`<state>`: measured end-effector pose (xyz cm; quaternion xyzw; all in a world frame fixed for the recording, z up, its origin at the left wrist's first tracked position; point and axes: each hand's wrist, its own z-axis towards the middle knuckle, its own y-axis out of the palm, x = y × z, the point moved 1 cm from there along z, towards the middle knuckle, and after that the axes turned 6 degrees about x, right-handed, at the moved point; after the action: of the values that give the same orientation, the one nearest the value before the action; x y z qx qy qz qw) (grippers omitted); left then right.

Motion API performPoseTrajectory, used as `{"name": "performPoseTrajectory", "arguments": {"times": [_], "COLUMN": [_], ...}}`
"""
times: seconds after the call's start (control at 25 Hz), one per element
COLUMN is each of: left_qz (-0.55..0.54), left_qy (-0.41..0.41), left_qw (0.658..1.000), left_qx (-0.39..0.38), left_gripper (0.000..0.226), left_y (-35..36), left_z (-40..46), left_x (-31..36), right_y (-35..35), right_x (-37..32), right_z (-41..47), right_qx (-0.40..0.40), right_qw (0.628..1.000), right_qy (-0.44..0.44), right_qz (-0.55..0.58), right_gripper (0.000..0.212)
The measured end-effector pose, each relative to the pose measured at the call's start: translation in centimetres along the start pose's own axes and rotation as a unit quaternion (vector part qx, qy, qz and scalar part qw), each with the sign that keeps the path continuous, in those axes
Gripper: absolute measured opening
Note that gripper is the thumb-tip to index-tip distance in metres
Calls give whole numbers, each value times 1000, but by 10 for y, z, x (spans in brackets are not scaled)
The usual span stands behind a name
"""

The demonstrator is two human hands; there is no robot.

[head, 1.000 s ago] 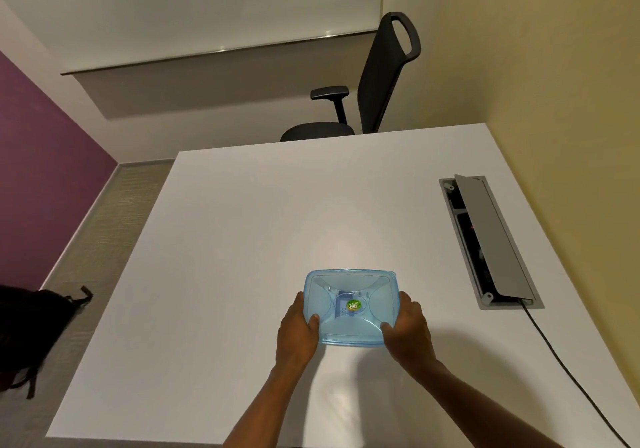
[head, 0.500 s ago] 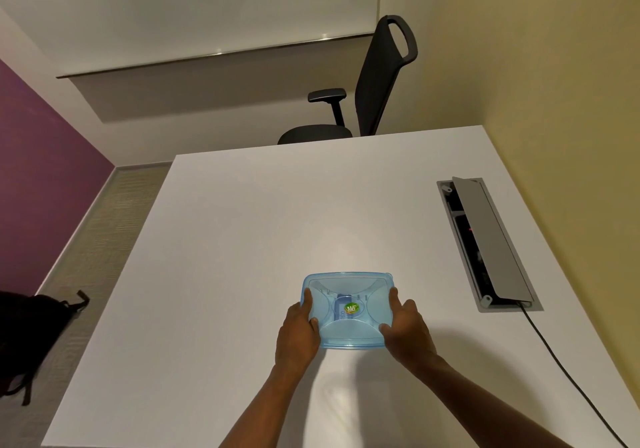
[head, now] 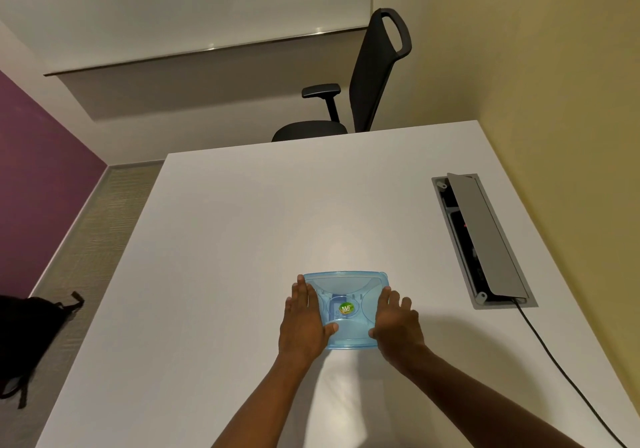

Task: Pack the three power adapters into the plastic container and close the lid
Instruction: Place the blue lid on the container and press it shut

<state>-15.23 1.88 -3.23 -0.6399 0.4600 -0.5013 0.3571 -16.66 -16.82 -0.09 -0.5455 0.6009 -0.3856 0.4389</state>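
Both palms are now laid flatter along the sides of the lid [head: 346, 283] than a second ago: left hand [head: 304, 323] and right hand [head: 396, 326] are spread open, gripping nothing, so the container [head: 349, 342] is judged nearly sealed

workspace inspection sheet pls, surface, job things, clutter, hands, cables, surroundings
surface: white table, bare apart from the container; a cable hatch with its grey flap raised is set in near the right edge
job's things: blue plastic container with its lid on, green sticker on top; something is dimly visible inside, adapters cannot be counted
clutter: nothing seen
hands: left hand flat against the container's left side, right hand against its right side, thumbs on the lid
cables: one black cable runs from the hatch off the near right edge
surroundings: black office chair behind the table, black bag on the floor at left, purple and yellow walls
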Motion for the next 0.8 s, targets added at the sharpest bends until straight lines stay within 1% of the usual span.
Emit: {"name": "performPoseTrajectory", "arguments": {"times": [0.04, 0.08, 0.16, 0.24, 0.28, 0.32, 0.36, 0.4, 0.44, 0.6, 0.68, 0.8], "left_qz": [8, 8, 7, 30, 48, 65, 76, 83, 88, 135, 157, 159], "left_qy": [9, 18, 42, 83, 105, 124, 136, 146, 154, 179, 185, 185], "left_qw": [1000, 1000, 999, 995, 992, 988, 985, 981, 978, 964, 958, 959], "left_qx": [-6, -13, -29, -41, -49, -60, -75, -92, -109, -142, -150, -146], "left_gripper": [109, 109, 109, 106, 104, 104, 109, 119, 127, 145, 144, 137], "left_y": [0, 0, 0, -1, -2, -4, -5, -7, -8, -12, -17, -22], "left_z": [1, 2, 4, 7, 9, 12, 16, 19, 22, 27, 30, 34], "left_x": [0, -1, -4, -7, -7, -7, -6, -6, -6, -8, -9, -11], "right_y": [-1, -2, -2, -8, -10, -12, -8, 1, 4, 7, 8, 9], "right_x": [-4, -6, -8, -9, -9, -9, -6, -3, -2, -8, -10, -10], "right_z": [-1, 0, 7, 10, 12, 15, 20, 26, 29, 34, 34, 35], "right_qx": [15, 56, 110, 87, 52, 0, -25, -28, -51, -50, -54, -63], "right_qw": [999, 996, 990, 991, 992, 993, 993, 992, 992, 991, 991, 992], "right_qy": [-4, -18, -65, -87, -91, -94, -101, -115, -111, -105, -101, -94], "right_qz": [-40, -67, -52, -48, -63, -71, -60, -47, -32, -65, -75, -62], "right_gripper": [90, 85, 80, 83, 92, 105, 115, 119, 121, 121, 119, 118]}}
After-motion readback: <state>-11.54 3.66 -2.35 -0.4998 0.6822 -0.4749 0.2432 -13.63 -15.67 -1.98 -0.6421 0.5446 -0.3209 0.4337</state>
